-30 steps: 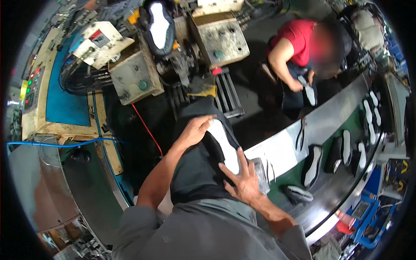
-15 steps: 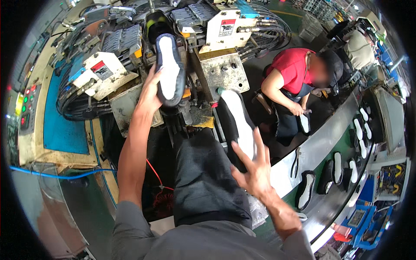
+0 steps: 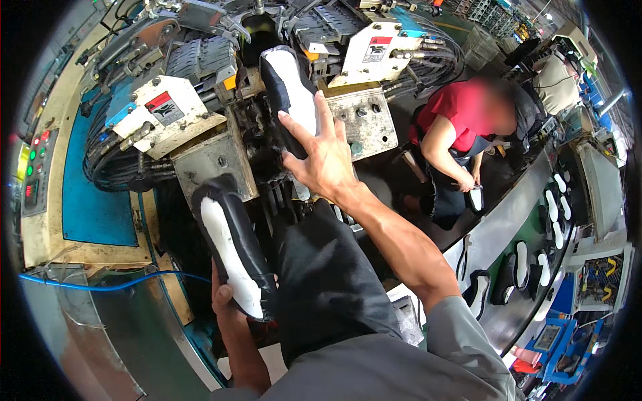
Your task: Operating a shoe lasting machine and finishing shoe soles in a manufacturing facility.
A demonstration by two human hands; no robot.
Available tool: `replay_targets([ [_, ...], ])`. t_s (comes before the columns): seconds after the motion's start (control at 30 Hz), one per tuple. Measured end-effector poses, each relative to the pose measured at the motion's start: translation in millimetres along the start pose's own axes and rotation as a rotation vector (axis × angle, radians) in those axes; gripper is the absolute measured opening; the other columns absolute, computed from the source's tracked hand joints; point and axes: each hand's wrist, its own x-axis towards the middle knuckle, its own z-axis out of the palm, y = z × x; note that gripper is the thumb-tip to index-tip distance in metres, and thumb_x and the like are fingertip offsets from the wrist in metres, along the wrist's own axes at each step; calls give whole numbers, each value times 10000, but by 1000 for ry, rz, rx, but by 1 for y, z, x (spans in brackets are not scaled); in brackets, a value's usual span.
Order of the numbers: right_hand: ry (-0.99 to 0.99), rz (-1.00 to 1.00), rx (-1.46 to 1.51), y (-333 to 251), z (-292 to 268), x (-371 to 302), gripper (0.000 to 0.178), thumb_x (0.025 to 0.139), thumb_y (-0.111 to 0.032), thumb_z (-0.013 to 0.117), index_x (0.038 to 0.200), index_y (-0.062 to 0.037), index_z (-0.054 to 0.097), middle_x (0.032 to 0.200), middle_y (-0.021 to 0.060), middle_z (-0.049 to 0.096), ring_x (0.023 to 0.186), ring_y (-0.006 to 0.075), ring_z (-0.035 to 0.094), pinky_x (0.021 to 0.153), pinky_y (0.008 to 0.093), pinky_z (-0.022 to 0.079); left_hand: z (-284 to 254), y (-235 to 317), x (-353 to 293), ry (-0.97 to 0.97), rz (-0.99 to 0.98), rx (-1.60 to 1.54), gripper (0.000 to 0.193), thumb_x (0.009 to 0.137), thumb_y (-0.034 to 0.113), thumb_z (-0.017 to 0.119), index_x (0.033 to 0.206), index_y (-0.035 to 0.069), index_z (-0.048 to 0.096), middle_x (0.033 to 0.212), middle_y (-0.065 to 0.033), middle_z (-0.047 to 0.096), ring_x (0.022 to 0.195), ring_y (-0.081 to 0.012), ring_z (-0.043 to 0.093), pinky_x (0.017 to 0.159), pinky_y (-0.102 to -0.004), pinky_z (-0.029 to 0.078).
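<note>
A black shoe upper with a white sole face [image 3: 227, 247] is tilted at the lower left, beside my left thigh. My left hand [image 3: 231, 314] grips its lower end from below, the thumb showing at its edge and the other fingers mostly hidden. Up at the middle of the machine, a second black shoe upper with a white sole face [image 3: 284, 73] lies with its sole turned up. My right hand [image 3: 328, 157] is closed over its near end, fingers across the white face and around the side.
Metal machine [image 3: 200, 60] parts, with hoses and cream side plates, flank the second shoe. A control panel [image 3: 37, 170] with lit buttons stands left. To the right, a person in red [image 3: 455, 120] handles a shoe beside a metal bench [image 3: 498, 230]; several shoes [image 3: 521, 264] lie beyond.
My left hand has drawn its shoe from the machine down to the lower left. My right hand has carried the other shoe from the right up to the machine's middle.
</note>
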Motion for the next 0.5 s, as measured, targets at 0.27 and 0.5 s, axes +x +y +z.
replay_targets([
  [0.27,-68,30,-35,-6,14,9,782,862,-325,846,1601,-386,596,1775,346,185,1310,620,533,1131,613,533,-41,-14,-44,21,-100,-3,1067,902,525,833,1673,10,306,1303,-346,669,988,-474,782,818,-597,691],
  [0.5,8,-5,-94,-32,41,-3,887,863,-334,864,1671,-324,499,1758,416,113,1370,693,438,1065,645,567,-22,-24,-71,44,-162,32,1038,933,605,752,1694,58,305,1295,-326,674,996,-466,778,824,-554,688],
])
